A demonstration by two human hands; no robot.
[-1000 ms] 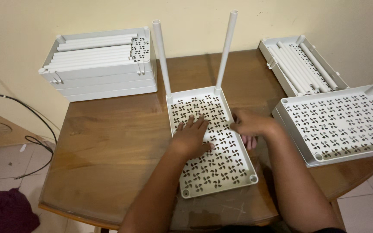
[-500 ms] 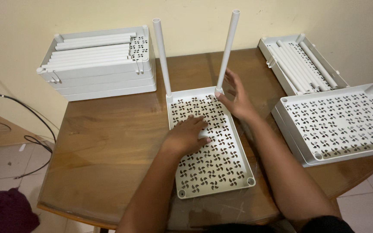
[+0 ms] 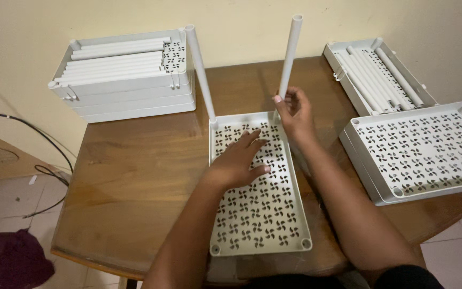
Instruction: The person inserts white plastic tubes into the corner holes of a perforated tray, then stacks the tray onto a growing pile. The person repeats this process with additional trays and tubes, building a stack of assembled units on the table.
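A white perforated plastic shelf panel (image 3: 266, 214) lies flat on the wooden table (image 3: 135, 176). Two white tubes stand upright in its far corners: the left tube (image 3: 199, 69) and the right tube (image 3: 290, 53). My left hand (image 3: 239, 158) rests palm down on the panel's upper part, fingers spread. My right hand (image 3: 293, 112) is wrapped around the lower part of the right tube, just above the panel's corner.
A stack of white panels with tubes lying on top (image 3: 124, 75) stands at the back left. Another tray of tubes (image 3: 378, 72) and stacked perforated panels (image 3: 423, 147) sit at the right. A dark cloth (image 3: 9, 259) and cables lie on the floor.
My right hand has moved from the panel's right edge up to the far right corner and closed on the right tube. My left hand has stayed pressed on the panel.
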